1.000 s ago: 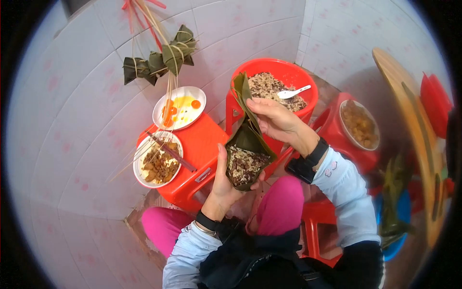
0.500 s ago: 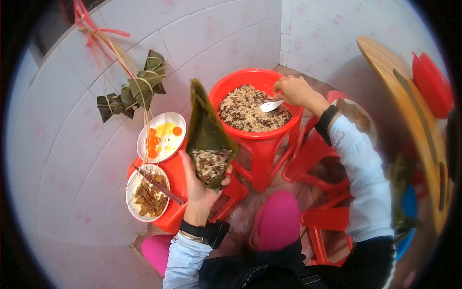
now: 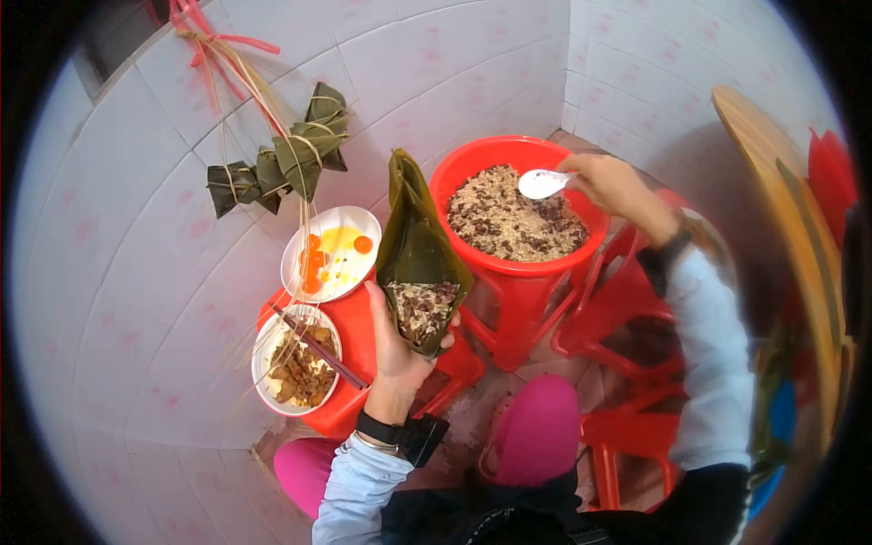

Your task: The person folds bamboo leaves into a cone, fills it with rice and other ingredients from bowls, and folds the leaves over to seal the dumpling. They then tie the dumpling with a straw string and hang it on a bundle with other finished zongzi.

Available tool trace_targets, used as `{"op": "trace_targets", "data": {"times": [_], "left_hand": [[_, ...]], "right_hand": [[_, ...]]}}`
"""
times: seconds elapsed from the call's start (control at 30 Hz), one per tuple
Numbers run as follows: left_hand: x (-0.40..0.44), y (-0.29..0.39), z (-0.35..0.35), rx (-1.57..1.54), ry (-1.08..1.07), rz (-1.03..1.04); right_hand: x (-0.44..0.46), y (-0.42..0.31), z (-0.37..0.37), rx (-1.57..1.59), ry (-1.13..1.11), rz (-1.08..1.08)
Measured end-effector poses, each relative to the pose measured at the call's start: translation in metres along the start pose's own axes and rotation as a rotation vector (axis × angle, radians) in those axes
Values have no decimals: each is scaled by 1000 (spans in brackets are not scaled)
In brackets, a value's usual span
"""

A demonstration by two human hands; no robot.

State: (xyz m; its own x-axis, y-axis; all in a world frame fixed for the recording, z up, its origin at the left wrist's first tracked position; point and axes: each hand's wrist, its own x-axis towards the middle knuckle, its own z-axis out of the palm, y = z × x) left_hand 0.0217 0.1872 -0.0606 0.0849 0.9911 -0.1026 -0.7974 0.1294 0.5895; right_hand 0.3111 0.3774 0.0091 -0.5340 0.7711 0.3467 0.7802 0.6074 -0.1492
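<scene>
The left hand [image 3: 401, 356], just below the centre of the frame, cradles a folded leaf cone [image 3: 420, 259], thumb along one side and fingertips at the other; a rice-and-bean mixture [image 3: 422, 311] sits in its lower part. The right hand [image 3: 616, 189], right of centre, grips the handle of a white spoon [image 3: 542, 184], its bowl over the red basin [image 3: 438, 204] of similar grains in the upper middle. Left of the leaf, a red stool [image 3: 359, 331] bears a dish of orange yolks [image 3: 361, 265] and, nearer the lower left, a dish of brown meat pieces [image 3: 264, 374] with chopsticks [image 3: 325, 349] across it. Tied leaf parcels [image 3: 302, 156] hang at upper left.
</scene>
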Motion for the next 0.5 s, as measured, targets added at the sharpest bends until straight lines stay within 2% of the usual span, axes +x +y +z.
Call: {"op": "trace_targets", "data": {"times": [0.13,0.17,0.23,0.43,0.5], "left_hand": [[1,-5,3,55,37,13],[2,-8,2,76,33,20],[4,-13,0,107,52,17],[-4,-20,12,152,108,17],[-6,-18,12,175,119,16]], "right_hand": [[-22,-65,-61,468,-89,-73],[-26,-80,-69,467,-96,-74],[-35,-106,-75,326,-47,-376],[-38,-152,-62,-22,-85,-437],[-36,-156,-54,-26,-79,-492]]}}
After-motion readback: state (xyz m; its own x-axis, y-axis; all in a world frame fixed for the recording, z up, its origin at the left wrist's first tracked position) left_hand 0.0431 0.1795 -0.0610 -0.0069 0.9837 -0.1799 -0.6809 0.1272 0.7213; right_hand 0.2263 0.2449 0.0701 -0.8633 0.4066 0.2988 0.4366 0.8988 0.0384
